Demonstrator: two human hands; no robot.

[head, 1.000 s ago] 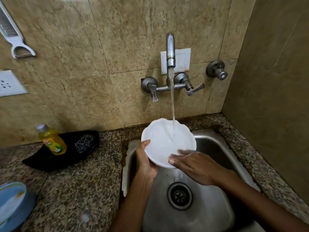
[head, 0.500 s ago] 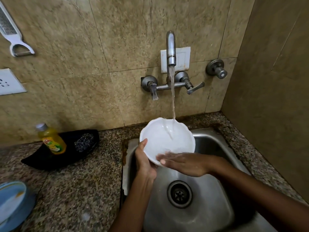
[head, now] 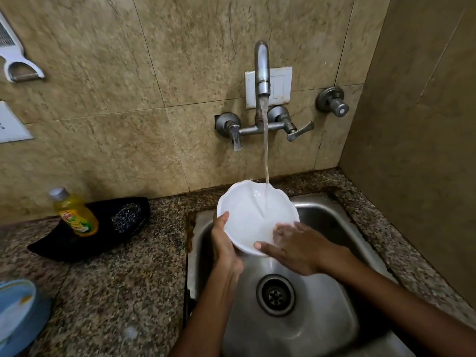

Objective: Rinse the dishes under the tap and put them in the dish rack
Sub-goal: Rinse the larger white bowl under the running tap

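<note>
The bowl is tilted over the sink, its inside facing the person, and the stream from the tap lands inside it, just beyond the right hand's fingers. The left hand grips the bowl by its left edge, thumb over the rim and the rest of the hand under and behind it. The right hand reaches into the bowl's lower right part with fingers straight and spread, blurred as if rubbing the wet surface; it clasps nothing. Water runs off the bowl's lower edge, between the two hands, toward the drain below them.

As a judgement, the rinse of this bowl is under way and not finished: the water is running and the bowl is in the stream. No dish rack shows anywhere, so I cannot tell whether anything has been racked. Well to the left of the left hand, at the counter's near edge, sits a blue dish with a yellowish smear; it may be waiting its turn, though that is a guess. Farther left and beyond the hands, a soap bottle leans on a black tray that also holds a scrubber.

What is left, then: finish this bowl, rack it, and likely do the blue dish.
</note>
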